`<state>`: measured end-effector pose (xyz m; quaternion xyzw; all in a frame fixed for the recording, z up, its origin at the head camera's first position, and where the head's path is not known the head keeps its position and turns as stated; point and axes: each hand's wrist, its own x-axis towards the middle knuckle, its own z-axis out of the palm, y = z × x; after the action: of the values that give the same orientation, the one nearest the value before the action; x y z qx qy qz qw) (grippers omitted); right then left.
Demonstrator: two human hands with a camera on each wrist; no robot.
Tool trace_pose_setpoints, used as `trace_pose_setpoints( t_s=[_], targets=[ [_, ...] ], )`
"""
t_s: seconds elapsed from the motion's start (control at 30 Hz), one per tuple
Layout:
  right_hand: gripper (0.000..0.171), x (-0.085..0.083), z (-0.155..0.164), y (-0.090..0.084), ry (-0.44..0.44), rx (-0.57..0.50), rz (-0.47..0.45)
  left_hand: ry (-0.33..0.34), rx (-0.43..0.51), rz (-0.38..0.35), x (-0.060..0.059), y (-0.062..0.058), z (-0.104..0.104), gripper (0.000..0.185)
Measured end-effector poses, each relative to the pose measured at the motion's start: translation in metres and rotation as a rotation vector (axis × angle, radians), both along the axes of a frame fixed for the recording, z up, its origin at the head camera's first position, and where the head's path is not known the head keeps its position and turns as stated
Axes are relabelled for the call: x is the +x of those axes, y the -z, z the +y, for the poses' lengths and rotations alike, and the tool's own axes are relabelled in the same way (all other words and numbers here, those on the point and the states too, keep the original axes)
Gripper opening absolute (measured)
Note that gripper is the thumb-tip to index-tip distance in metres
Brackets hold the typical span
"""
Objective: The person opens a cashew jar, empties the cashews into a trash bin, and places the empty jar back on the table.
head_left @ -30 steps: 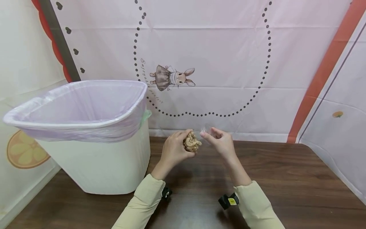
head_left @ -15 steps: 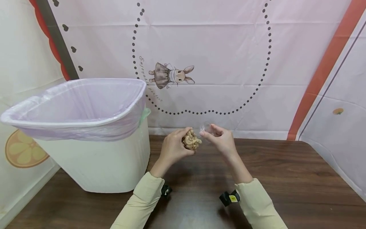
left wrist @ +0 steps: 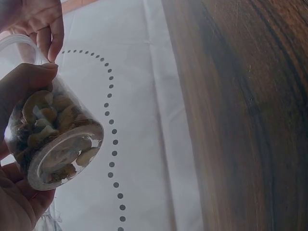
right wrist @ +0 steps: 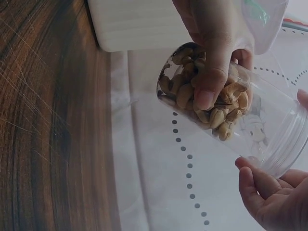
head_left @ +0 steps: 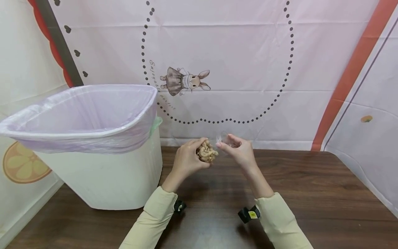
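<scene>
Head view: left hand [head_left: 186, 162] grips cashew jar [head_left: 207, 151]; right hand [head_left: 238, 152] fingertips at rim

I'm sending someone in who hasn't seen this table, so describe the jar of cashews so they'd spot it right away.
On the dark wooden table, just right of the white bin with the lilac liner, two hands meet above the tabletop. The left hand grips a clear plastic jar tipped sideways, its bottom end packed with pale curved cashews; nothing else here is see-through.

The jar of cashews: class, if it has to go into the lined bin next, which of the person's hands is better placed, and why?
Probably the left hand: it grips the jar of cashews round its body and is nearer the bin. The right hand only pinches the open end.
</scene>
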<state>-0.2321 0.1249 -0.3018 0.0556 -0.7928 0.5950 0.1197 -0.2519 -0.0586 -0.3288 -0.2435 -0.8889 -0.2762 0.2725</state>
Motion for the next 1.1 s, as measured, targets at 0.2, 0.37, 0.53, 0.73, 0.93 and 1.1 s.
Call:
trace_pose_setpoints(
  t_s=[0.2,0.37,0.53,0.73,0.93,1.1],
  targets=[
    [0.074,0.0028,0.0006,-0.0028,-0.030,0.036,0.025,0.080,0.053,-0.046,-0.0016,0.0010,-0.0027,0.075],
    [0.073,0.0047,0.0035,-0.0082,-0.063,0.071,0.035,0.101,0.051,-0.059,-0.0006,-0.0011,-0.0020,0.077],
    [0.073,0.0020,0.0065,-0.0085,-0.099,0.081,-0.012,0.086,0.036,-0.058,0.0009,-0.0024,-0.0020,0.077],
    [0.068,0.0008,0.0078,-0.0076,-0.118,0.078,-0.038,0.016,-0.009,-0.066,0.0038,-0.0036,-0.0016,0.078],
    [0.067,0.0009,0.0066,-0.0078,-0.100,0.057,-0.060,-0.022,-0.044,-0.022,0.0053,-0.0029,0.0012,0.077],
    [0.069,0.0006,0.0049,-0.0089,-0.071,0.061,-0.076,-0.037,-0.034,0.002,0.0061,-0.0027,0.0024,0.078]
  ],
)
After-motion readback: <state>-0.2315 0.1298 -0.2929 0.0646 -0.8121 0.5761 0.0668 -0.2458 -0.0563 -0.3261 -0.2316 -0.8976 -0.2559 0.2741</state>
